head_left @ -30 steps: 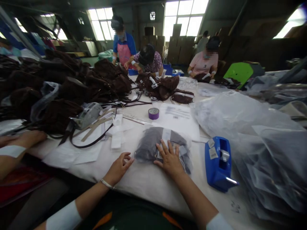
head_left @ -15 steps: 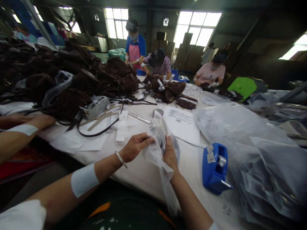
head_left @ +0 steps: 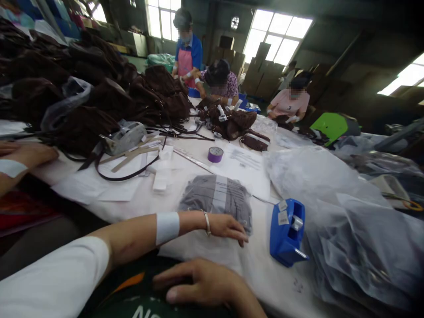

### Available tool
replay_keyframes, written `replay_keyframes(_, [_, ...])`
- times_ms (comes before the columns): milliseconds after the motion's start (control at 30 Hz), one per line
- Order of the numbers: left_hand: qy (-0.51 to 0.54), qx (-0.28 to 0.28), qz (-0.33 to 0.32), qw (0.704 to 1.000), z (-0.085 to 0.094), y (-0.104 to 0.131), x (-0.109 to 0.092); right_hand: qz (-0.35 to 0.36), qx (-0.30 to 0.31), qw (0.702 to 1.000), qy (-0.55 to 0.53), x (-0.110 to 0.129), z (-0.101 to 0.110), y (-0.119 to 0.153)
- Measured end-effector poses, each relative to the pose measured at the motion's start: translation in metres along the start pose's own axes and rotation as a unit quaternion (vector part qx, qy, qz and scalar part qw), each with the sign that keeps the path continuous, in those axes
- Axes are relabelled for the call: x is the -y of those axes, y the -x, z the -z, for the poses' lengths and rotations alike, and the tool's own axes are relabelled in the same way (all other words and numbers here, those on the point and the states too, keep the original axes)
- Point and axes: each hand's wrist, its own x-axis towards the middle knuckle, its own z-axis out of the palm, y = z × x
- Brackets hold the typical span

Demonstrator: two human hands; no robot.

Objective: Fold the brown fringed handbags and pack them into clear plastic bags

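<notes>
A clear plastic bag (head_left: 202, 193) with a dark grey folded item in it lies flat on the table in front of me. Its loose, cloudy end spreads toward my body. My left hand (head_left: 227, 226) rests across the bag's near right part, palm down, with fingers stretched out. Closer to my body is my right hand (head_left: 207, 282), slightly blurred, its fingers apart and pointing left, and nothing is in it. To the right of the bag stands a blue tape dispenser (head_left: 287, 232).
Behind the bag are a purple tape roll (head_left: 215, 154) and a printed sheet (head_left: 243, 165). Filled plastic bags (head_left: 361, 247) are piled at right. Dark brown bags (head_left: 99, 101) heap up at left. A neighbour's hand (head_left: 33, 154) is at the left edge. Several people work across the table.
The plastic bag, held up between both hands before, now lies flat on the table. My left hand moved right across it; my right hand let go and came back toward my body.
</notes>
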Motion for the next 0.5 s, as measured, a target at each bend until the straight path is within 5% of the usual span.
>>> replay_keyframes(33, [0.007, -0.059, 0.005, 0.998, 0.005, 0.013, 0.009, 0.019, 0.001, 1.0, -0.019, 0.005, 0.013, 0.006])
replay_keyframes(100, [-0.026, -0.17, 0.048, 0.984, 0.012, 0.038, 0.025, 0.038, -0.152, 0.987, 0.032, 0.001, 0.043, 0.015])
replay_keyframes(200, [-0.109, -0.21, 0.104, 0.966, 0.001, 0.074, 0.036, -0.017, -0.42, 0.863, 0.28, -0.043, 0.073, 0.019])
replay_keyframes(333, [-0.282, -0.145, 0.079, 0.945, -0.037, 0.11, 0.039, -0.072, -0.43, 0.734, 0.52, -0.111, 0.079, 0.019])
replay_keyframes(500, [-0.272, -0.111, 0.043, 0.955, -0.026, 0.113, 0.058, -0.108, -0.448, 0.7, 0.546, -0.128, 0.078, 0.012])
